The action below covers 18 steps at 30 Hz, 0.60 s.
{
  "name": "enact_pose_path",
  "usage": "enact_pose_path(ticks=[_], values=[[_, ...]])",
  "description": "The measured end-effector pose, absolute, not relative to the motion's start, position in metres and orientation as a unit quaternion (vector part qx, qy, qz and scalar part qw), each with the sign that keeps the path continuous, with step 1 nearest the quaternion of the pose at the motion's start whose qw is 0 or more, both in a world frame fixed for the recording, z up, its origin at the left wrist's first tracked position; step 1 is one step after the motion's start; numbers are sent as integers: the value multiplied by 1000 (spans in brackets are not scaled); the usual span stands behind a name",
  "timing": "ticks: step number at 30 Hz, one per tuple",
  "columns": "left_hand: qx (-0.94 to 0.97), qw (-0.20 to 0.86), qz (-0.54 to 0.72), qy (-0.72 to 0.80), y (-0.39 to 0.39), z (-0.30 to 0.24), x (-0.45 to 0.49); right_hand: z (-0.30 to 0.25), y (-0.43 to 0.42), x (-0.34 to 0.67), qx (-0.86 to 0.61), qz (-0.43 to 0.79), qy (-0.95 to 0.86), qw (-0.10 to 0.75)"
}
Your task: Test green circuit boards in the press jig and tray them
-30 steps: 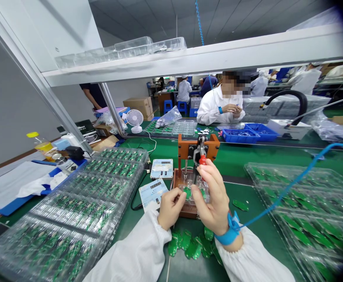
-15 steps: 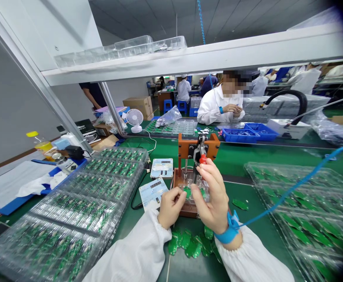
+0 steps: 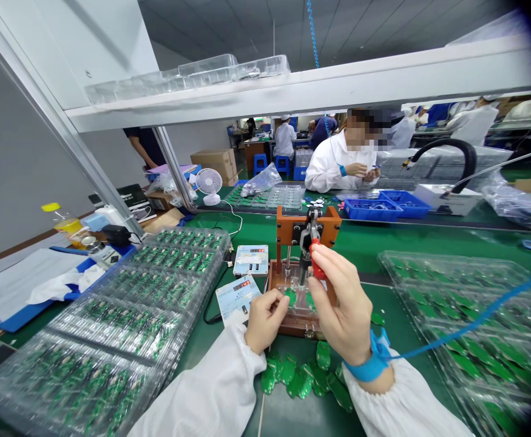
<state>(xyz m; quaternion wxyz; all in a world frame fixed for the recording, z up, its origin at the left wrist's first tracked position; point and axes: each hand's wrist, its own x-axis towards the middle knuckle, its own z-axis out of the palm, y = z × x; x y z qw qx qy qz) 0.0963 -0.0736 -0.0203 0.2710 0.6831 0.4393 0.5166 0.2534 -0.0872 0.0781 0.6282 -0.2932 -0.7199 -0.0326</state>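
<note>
My right hand (image 3: pixel 340 303) pinches the red handle (image 3: pixel 318 266) of a toggle clamp lever on a wooden test fixture with an orange frame (image 3: pixel 308 226). My left hand (image 3: pixel 266 320) rests at the fixture's near left, its fingertips on a small green circuit board (image 3: pixel 290 297). A second green board (image 3: pixel 309 301) sits in the fixture's clear acrylic plate, partly hidden by my right hand. Below my hands lies a loose pile of green boards (image 3: pixel 301 373). A blue anti-static strap (image 3: pixel 369 366) circles my right wrist.
Two small meters with red digits (image 3: pixel 250 260) stand left of the fixture. Stacked clear trays of boards fill the bench left (image 3: pixel 128 315) and right (image 3: pixel 465 309). Blue bins (image 3: pixel 371 209) and a co-worker (image 3: pixel 340 164) are across the bench.
My right hand has shifted rightward and toward me, and the red handle now tilts toward me. The blue strap cord has swung lower at the right. My left hand has barely moved.
</note>
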Motion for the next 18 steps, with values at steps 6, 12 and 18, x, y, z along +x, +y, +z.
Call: enact_pose_path(ticks=[6, 12, 18], values=[[686, 268, 518, 435, -74, -21, 96, 82, -85, 258, -296, -49, -725, 620], [691, 262, 517, 433, -74, -18, 96, 76, -81, 259, -281, -13, -726, 627], [681, 233, 544, 431, -73, -20, 95, 91, -77, 269, -262, -103, -750, 598]])
